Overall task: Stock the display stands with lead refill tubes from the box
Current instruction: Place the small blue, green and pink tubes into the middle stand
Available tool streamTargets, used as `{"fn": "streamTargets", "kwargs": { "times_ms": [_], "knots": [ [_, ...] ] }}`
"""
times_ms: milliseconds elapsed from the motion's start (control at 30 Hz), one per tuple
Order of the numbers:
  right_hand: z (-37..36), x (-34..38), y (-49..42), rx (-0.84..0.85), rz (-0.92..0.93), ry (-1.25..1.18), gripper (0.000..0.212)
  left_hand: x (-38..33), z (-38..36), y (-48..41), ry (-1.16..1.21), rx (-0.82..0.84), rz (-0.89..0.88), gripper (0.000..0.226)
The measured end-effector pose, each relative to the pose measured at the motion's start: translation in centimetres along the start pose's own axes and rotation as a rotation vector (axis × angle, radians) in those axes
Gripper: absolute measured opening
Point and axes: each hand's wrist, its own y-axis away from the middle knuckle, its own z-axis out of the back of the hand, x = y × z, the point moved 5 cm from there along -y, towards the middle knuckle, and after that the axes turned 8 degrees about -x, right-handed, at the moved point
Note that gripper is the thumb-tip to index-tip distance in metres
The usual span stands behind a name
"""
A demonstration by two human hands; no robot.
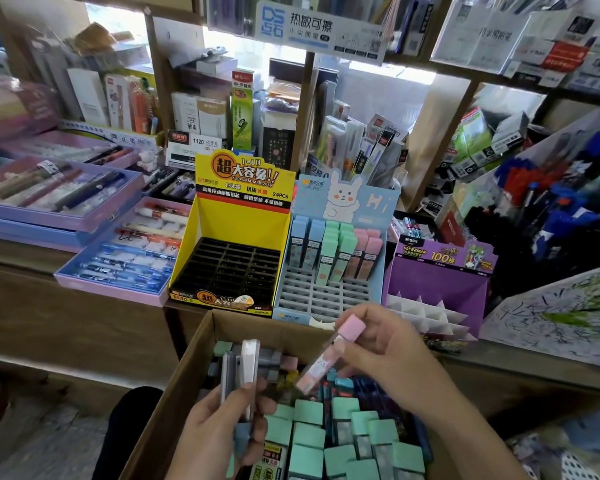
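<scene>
1. The cardboard box [174, 393] sits nearest, below the bench [492, 358] edge. It is packed with lead refill tubes, and mint-capped ones [309, 441] stand upright in its right half.
2. The left hand [219, 427] hovers over the left part of the box. Its fingers are curled round a small bundle of grey and clear tubes [248, 368], held upright.
3. The yellow display stand [236, 220] stands far and left on the bench, and no tubes show in its black slots.
4. The blue rabbit display stand [312, 296] is just right of the yellow one. Its far rows hold blue, green and pink tubes, and its near rows are open slots. The pink stocked tubes [364, 254] fill its right-hand column.
5. The pink lead refill tube [326, 362] hangs above the box, directly near of the blue stand. Its long axis is tilted, with the pink cap pointing up and far-right and the base pointing down-left toward the box.
6. The right hand [388, 355] pinches this tube at mid-body between thumb and fingers. It is the hand nearer the blue stand. The move likely calls for turning the tube upright, then carrying it far and slightly right to an open slot near the pink column.
7. The purple display stand [437, 282] stands far right, and no tubes show between its white dividers.
</scene>
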Motion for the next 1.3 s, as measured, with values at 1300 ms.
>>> {"fn": "streamTargets", "kwargs": {
  "times_ms": [1300],
  "knots": [
    [5.7,8.0,-11.4,-0.216,0.241,0.879,0.009,-0.5,0.0,0.6,-0.002,0.017,0.052,0.019]
  ]
}}
